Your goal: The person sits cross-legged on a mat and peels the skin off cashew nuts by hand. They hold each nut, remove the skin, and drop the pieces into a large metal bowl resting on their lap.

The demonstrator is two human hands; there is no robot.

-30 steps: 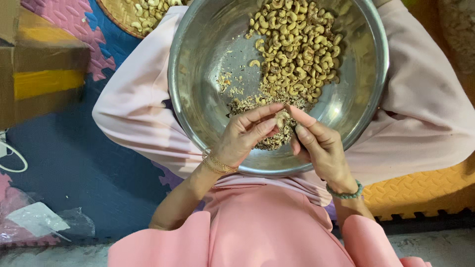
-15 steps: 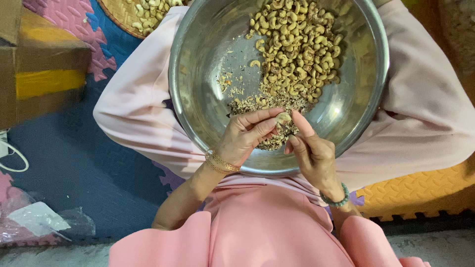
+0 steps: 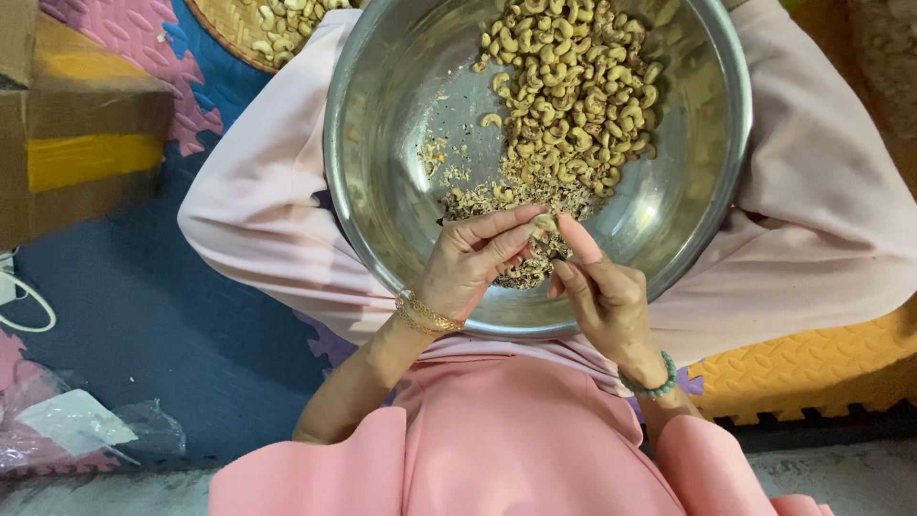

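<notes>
A large steel bowl point(image 3: 382, 143) rests on my lap, which is covered in pink cloth. A heap of pale cashew nuts point(image 3: 573, 86) fills its far side, and brown skin flakes point(image 3: 487, 201) lie nearer me. My left hand point(image 3: 473, 263), with gold bangles at the wrist, and my right hand point(image 3: 602, 291), with a green bead bracelet, meet over the bowl's near rim. Together their fingertips pinch one cashew nut point(image 3: 544, 225).
A woven tray point(image 3: 258, 29) with more nuts sits at the top left. A cardboard box with a yellow stripe point(image 3: 76, 143) stands at the left. Clear plastic bags point(image 3: 76, 425) lie at the lower left on blue, pink and orange foam mats point(image 3: 143, 296).
Both hands have shifted slightly on the nut, my right hand drawing a little closer to me. The bowl has not moved.
</notes>
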